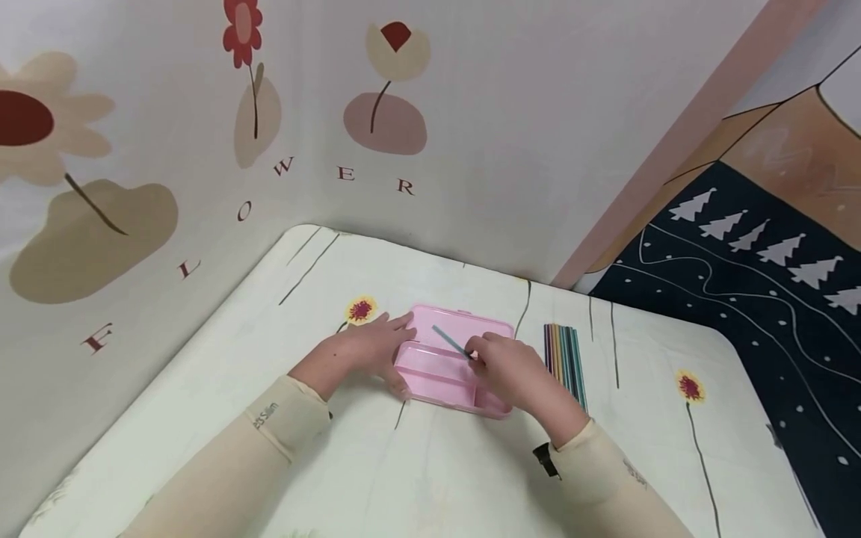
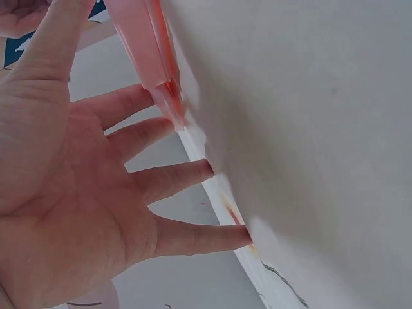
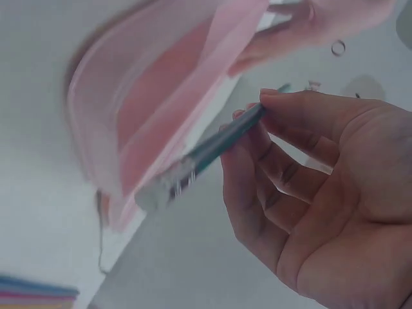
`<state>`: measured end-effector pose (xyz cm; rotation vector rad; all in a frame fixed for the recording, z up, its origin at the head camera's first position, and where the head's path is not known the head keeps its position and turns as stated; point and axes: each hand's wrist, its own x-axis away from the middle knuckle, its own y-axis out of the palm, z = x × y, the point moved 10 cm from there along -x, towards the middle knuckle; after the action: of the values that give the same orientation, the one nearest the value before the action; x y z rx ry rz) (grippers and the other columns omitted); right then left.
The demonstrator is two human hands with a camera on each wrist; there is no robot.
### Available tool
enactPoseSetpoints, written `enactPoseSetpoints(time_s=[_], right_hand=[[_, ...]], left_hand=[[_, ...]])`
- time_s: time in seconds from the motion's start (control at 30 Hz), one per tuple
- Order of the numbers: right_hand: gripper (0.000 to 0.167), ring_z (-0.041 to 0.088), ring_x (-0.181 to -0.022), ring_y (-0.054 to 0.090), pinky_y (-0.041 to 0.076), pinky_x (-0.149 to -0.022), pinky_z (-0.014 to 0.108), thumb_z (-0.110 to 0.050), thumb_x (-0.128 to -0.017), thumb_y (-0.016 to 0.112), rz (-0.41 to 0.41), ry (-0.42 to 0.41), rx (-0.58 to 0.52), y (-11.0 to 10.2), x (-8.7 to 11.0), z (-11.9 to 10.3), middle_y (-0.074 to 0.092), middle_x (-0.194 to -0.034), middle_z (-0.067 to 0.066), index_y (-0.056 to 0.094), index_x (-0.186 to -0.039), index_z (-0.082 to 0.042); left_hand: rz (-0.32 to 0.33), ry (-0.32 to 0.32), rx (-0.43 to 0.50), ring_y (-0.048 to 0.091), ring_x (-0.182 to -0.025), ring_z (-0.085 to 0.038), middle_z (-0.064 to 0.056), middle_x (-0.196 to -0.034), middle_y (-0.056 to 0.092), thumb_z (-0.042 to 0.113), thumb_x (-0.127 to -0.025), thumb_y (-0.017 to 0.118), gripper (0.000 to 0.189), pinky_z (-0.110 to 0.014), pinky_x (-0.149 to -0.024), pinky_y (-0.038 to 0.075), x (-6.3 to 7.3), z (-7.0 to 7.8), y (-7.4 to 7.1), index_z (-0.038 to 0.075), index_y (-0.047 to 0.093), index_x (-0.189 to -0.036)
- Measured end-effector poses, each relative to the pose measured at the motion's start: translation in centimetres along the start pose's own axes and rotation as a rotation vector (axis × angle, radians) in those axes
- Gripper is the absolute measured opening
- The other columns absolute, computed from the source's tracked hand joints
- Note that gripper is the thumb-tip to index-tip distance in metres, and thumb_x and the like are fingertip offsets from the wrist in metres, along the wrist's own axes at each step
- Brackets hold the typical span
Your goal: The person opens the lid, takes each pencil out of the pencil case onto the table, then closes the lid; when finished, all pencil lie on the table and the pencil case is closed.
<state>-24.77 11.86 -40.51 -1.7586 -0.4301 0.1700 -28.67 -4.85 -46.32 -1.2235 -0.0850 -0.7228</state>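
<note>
An opened pink plastic pencil case [image 1: 480, 325] lies on the cloth, its near half divided into compartments. My left hand [image 1: 366, 347] steadies its left side, with the thumb at the near corner and fingers at the far one. In the left wrist view those fingers are straight and spread, fingertips against the case and cloth. Over the case, my right hand [image 1: 511, 370] pinches a teal pencil [image 3: 219, 143] between thumb and fingers. The pencil slants, and its pale end with a silvery band faces the right wrist camera.
Several colored pencils [image 1: 565, 359] lie side by side to the right of the case. A white cloth [image 1: 625, 448] with printed flowers covers the table. Behind it hangs a pale curtain [image 1: 484, 149] with flower prints; a dark tree-patterned cloth [image 1: 740, 276] is at right.
</note>
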Motion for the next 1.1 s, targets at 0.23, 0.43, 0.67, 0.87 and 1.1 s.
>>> enactPoseSetpoints(time_s=[0.23, 0.43, 0.67, 0.87, 1.1], right_hand=[[0.021, 0.017, -0.082, 0.065, 0.058, -0.071, 0.032, -0.013, -0.104, 0.070, -0.022, 0.131, -0.154, -0.9, 1.2, 4.6, 0.075, -0.103, 0.008, 0.072, -0.124, -0.005], [0.028, 0.017, -0.075, 0.062, 0.054, -0.065, 0.031, -0.015, -0.107, 0.063, -0.009, 0.240, -0.196, -1.7, 2.9, 9.8, 0.073, -0.102, 0.012, 0.068, -0.130, 0.001], [0.039, 0.017, -0.075, 0.068, 0.058, -0.064, 0.031, -0.019, -0.111, 0.057, -0.046, 0.403, -0.268, -1.2, 5.2, 16.5, 0.070, -0.113, 0.022, 0.058, -0.140, 0.007], [0.047, 0.017, -0.074, 0.069, 0.058, -0.066, 0.032, -0.019, -0.111, 0.054, -0.053, 0.480, -0.269, -0.3, 6.6, 20.2, 0.069, -0.118, 0.028, 0.050, -0.146, 0.011], [0.051, 0.018, -0.077, 0.067, 0.056, -0.072, 0.035, -0.020, -0.112, 0.049, -0.074, 0.495, -0.271, 0.7, 6.7, 21.7, 0.069, -0.119, 0.028, 0.045, -0.151, 0.013]], left_hand=[[-0.005, -0.001, -0.007, 0.009, -0.170, -0.038, 0.002, -0.183, 0.014, 0.055, -0.073, 0.096, 0.116, -0.073, -0.128, 0.028, 0.0, -0.1, 0.0, 0.021, 0.038, -0.168], [-0.014, -0.009, -0.010, 0.007, -0.171, -0.037, 0.003, -0.183, 0.012, 0.055, -0.073, 0.095, 0.117, -0.073, -0.128, 0.028, -0.2, -0.1, 0.1, 0.022, 0.037, -0.168], [-0.016, -0.017, -0.010, 0.007, -0.171, -0.038, 0.002, -0.183, 0.013, 0.054, -0.074, 0.095, 0.116, -0.073, -0.128, 0.028, -0.2, -0.1, 0.1, 0.021, 0.036, -0.168], [-0.018, -0.010, -0.022, 0.008, -0.170, -0.039, 0.001, -0.183, 0.013, 0.054, -0.074, 0.095, 0.117, -0.073, -0.127, 0.030, -0.2, 0.0, 0.0, 0.020, 0.036, -0.169], [-0.021, -0.013, -0.011, 0.007, -0.170, -0.039, 0.002, -0.183, 0.012, 0.054, -0.074, 0.095, 0.116, -0.073, -0.127, 0.030, -0.3, -0.1, 0.1, 0.021, 0.036, -0.168]])
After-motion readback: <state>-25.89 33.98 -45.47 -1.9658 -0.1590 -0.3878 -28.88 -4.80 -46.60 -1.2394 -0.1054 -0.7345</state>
